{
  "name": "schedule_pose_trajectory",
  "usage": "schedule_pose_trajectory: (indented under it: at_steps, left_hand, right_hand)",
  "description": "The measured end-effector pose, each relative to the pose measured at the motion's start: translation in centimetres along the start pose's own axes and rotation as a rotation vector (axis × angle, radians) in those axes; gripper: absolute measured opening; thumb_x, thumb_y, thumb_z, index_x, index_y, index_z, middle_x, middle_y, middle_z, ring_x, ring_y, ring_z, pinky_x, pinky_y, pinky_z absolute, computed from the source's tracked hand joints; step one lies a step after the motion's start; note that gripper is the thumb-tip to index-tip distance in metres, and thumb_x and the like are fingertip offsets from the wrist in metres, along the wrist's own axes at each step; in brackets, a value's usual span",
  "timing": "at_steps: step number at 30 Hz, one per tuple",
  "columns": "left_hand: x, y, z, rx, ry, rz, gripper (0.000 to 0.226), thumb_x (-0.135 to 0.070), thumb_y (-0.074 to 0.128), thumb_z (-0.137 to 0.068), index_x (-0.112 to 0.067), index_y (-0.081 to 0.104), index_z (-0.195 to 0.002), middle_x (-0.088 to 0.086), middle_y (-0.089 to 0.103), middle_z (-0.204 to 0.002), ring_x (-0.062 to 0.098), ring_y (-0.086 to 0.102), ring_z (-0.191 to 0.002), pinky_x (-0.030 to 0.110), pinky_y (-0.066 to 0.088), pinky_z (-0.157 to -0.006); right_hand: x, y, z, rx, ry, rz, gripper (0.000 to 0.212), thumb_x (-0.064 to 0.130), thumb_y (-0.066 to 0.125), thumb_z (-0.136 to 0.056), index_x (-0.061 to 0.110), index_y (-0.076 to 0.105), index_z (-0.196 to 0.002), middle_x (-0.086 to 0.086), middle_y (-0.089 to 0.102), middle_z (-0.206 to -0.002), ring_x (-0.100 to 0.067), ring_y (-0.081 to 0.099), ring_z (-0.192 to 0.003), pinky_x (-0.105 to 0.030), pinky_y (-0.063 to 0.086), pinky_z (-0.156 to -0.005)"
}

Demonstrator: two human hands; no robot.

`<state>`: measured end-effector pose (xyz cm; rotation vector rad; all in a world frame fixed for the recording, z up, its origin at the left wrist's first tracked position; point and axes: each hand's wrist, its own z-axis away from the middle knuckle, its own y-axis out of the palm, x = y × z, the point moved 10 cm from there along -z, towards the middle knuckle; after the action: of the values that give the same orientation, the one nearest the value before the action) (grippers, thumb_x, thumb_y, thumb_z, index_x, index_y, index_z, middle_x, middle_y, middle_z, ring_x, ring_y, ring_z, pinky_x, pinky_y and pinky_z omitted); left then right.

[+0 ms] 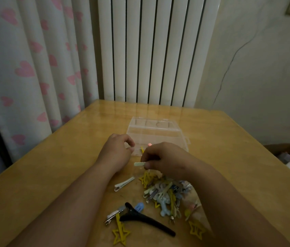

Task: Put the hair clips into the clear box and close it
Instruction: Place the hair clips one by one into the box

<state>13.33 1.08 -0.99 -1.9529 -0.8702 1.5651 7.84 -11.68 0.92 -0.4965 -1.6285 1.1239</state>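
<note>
While right hand (163, 159) pinches a pale green clip (139, 164) between thumb and forefinger, other fingers curled in, what is the left doing? (N.)

Left hand (117, 152) is at the near-left corner of the clear box (158, 132). Fingers curled, thumb and forefinger tips close together. Gripping the rim or only beside it: cannot tell. (W.)

Box position? (N.)

Middle of the table (51, 166), open, lid folded back flat toward the far edge. Yellow clip (142, 149) and something small and pink (149, 144) already lie in the near compartments. (W.)

Remaining clips? (N.)

Heap (165, 191) toward the near edge, right of centre. Strays left of it: white clip (124, 183), long black clip (146, 220), yellow star clip (121, 232). (W.)

Handling? (N.)

My judgement: clips are light, stiff and small, likely smooth enough to slip. The heap looks tangled, so take one at a time, pinched across the flat body. The black one may be too long for a compartment. The box is thin, light plastic and will probably slide, so steady a corner and press the lid at its free edge. (W.)
</note>
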Motion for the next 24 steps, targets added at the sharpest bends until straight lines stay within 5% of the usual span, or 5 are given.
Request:
schedule_pose_trajectory:
  at_steps: [4, 8, 12, 15, 24]
  left_hand:
    - [0.0, 0.0, 0.0, -0.002, 0.002, -0.001, 0.006, -0.024, 0.061, -0.089, -0.029, 0.063, -0.087, -0.002, 0.048, -0.111, 0.016, 0.049, -0.091, 0.028, 0.038, -0.076]
    - [0.1, 0.0, -0.1, -0.008, -0.005, -0.011, 0.006, -0.025, 0.061, -0.088, -0.031, 0.062, -0.086, -0.003, 0.047, -0.109, 0.015, 0.050, -0.090, 0.027, 0.038, -0.075]
    - [0.2, 0.1, -0.1, -0.001, 0.002, -0.010, 0.007, -0.025, 0.061, -0.088, -0.031, 0.062, -0.087, -0.004, 0.046, -0.107, 0.015, 0.049, -0.089, 0.027, 0.037, -0.076]
    - [0.1, 0.1, -0.1, -0.003, 0.003, -0.002, 0.008, -0.024, 0.061, -0.088, -0.032, 0.061, -0.085, -0.005, 0.045, -0.107, 0.014, 0.049, -0.091, 0.027, 0.038, -0.077]
    - [0.2, 0.2, -0.2, -0.008, 0.004, -0.005, 0.007, -0.024, 0.062, -0.088, -0.031, 0.062, -0.085, -0.003, 0.046, -0.106, 0.015, 0.049, -0.090, 0.027, 0.037, -0.076]
  right_hand:
    - [-0.3, -0.3, 0.2, 0.023, 0.008, 0.027, 0.016, 0.023, 0.065, -0.089, 0.028, 0.072, -0.102, 0.016, 0.063, -0.087, 0.004, 0.053, -0.068, -0.014, 0.038, -0.059]
    - [-0.8, 1.2, 0.4, 0.153, 0.052, 0.094, 0.020, 0.023, 0.066, -0.087, 0.033, 0.072, -0.103, 0.014, 0.063, -0.099, 0.002, 0.056, -0.082, -0.012, 0.040, -0.063]
    - [-0.7, 3.1, 0.3, 0.272, 0.052, 0.178, 0.042, 0.015, 0.068, -0.083, 0.043, 0.065, -0.114, 0.008, 0.057, -0.125, -0.015, 0.055, -0.108, -0.033, 0.051, -0.089]
    - [-0.1, 3.6, 0.1, 0.292, 0.004, 0.280, 0.051, 0.012, 0.070, -0.082, 0.045, 0.061, -0.120, 0.007, 0.055, -0.127, -0.018, 0.055, -0.109, -0.037, 0.050, -0.093]
    - [-0.9, 2.7, -0.2, 0.183, 0.016, 0.226, 0.025, 0.023, 0.072, -0.082, 0.027, 0.069, -0.107, 0.004, 0.065, -0.114, -0.016, 0.060, -0.102, -0.030, 0.050, -0.084]
